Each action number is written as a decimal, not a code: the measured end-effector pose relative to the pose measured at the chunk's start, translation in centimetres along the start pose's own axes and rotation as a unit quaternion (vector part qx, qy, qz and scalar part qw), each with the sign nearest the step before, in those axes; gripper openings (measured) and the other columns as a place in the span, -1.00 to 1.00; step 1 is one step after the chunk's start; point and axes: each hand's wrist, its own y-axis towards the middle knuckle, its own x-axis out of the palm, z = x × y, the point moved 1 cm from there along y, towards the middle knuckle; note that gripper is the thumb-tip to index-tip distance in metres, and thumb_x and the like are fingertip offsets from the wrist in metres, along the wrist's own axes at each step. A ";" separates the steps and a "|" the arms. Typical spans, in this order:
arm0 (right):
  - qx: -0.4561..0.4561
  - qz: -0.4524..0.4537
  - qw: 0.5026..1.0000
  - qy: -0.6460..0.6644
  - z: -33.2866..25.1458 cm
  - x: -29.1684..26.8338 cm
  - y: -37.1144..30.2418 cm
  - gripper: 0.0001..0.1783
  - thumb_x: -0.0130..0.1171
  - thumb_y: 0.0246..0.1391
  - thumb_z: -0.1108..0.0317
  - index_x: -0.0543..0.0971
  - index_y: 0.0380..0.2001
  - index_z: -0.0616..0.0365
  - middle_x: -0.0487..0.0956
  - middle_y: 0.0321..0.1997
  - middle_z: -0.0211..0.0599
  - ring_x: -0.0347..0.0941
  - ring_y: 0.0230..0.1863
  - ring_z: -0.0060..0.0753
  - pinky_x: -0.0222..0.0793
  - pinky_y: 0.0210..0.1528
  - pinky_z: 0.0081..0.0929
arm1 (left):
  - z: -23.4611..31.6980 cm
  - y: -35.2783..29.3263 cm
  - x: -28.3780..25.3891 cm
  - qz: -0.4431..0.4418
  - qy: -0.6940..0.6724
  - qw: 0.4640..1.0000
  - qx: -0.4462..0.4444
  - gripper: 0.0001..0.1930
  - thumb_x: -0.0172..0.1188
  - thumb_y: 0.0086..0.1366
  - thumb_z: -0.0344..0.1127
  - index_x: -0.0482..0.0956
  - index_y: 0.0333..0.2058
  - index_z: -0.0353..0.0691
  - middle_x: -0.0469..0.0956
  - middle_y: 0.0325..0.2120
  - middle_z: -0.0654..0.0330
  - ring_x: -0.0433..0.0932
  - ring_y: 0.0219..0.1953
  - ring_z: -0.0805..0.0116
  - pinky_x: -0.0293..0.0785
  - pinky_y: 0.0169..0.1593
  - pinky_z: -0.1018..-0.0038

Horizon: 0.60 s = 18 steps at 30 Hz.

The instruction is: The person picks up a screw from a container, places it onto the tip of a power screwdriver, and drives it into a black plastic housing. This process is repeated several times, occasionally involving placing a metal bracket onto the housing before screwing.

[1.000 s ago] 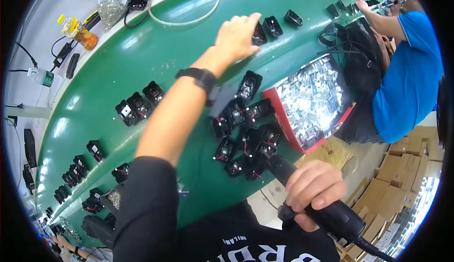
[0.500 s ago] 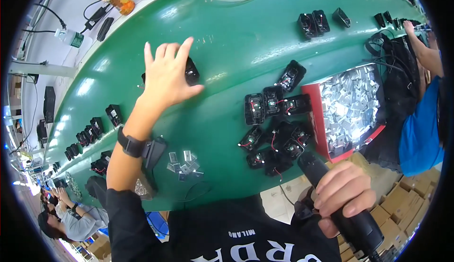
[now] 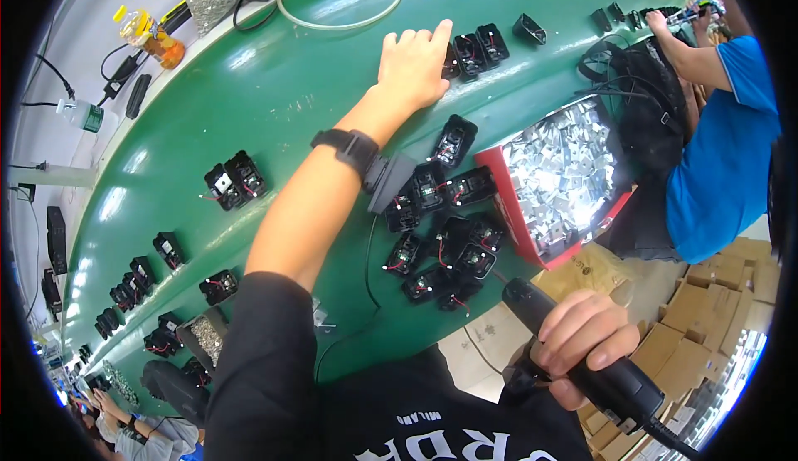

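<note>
- Fingers of the right hand (image 3: 586,340) were curled round a black corded electric screwdriver (image 3: 628,390), held tilted; those of the left hand (image 3: 411,66) were partly spread beside a black plastic housing (image 3: 451,62), which the hand half hid, so whether they gripped it could not be told.
- Glossy green and streaked with lamp reflections, the work table (image 3: 179,170) bent along the fisheye rim, its far ends lost at upper right and lower left.
- Cardboard cartons (image 3: 698,311) were heaped on the floor at lower right, cropped by the dark rim.
- A person in a blue shirt (image 3: 719,178) was at the table's right, the head mostly cut off.
- At lower left, another person's grey sleeve (image 3: 170,436) was also cropped.
- Near the blue shirt, a black bag (image 3: 640,120) lay under cables hard to trace.
- A red-sided box (image 3: 511,216) brimmed with shiny metal pieces (image 3: 557,166), glare blurring some outlines.
- An open bin of small metal parts (image 3: 206,338) showed beside the left sleeve (image 3: 262,345), which covered part of it.
- A cluster of similar housings (image 3: 428,187) lay left of the red-sided box, overlapping too closely to count.
- Thin red wires (image 3: 440,249) poked out of several.
</note>
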 end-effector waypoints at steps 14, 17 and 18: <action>-0.024 -0.060 0.997 0.048 2.8 -0.2 1.7 -0.40 0.43 -0.21 0.49 0.46 -0.02 0.05 0.66 -0.40 -0.44 0.63 -0.45 -0.46 0.55 -0.34 -0.56 | -10.7 -20.9 -13.1 -0.136 0.200 0.965 -0.098 0.16 0.61 -0.25 -0.08 0.20 0.39 0.03 0.45 0.16 0.07 0.33 0.30 -0.04 0.07 0.40 -0.18; -0.044 -0.066 0.995 0.062 3.6 -0.3 1.5 -0.43 0.44 -0.21 0.47 0.45 -0.07 0.06 0.66 -0.40 -0.41 0.62 -0.46 -0.44 0.56 -0.34 -0.54 | -12.0 -22.4 -11.9 -0.105 0.179 0.973 -0.105 0.04 0.57 -0.19 -0.14 0.28 0.35 -0.01 0.50 0.07 0.10 0.40 0.24 0.02 0.10 0.40 -0.13; -0.044 -0.058 0.996 0.058 3.3 -0.2 1.4 -0.47 0.44 -0.20 0.48 0.44 -0.11 0.07 0.66 -0.39 -0.37 0.63 -0.46 -0.38 0.59 -0.34 -0.50 | -12.7 -22.8 -11.5 -0.103 0.184 0.971 -0.112 0.04 0.57 -0.19 -0.14 0.28 0.35 -0.01 0.50 0.07 0.10 0.40 0.24 0.02 0.10 0.40 -0.13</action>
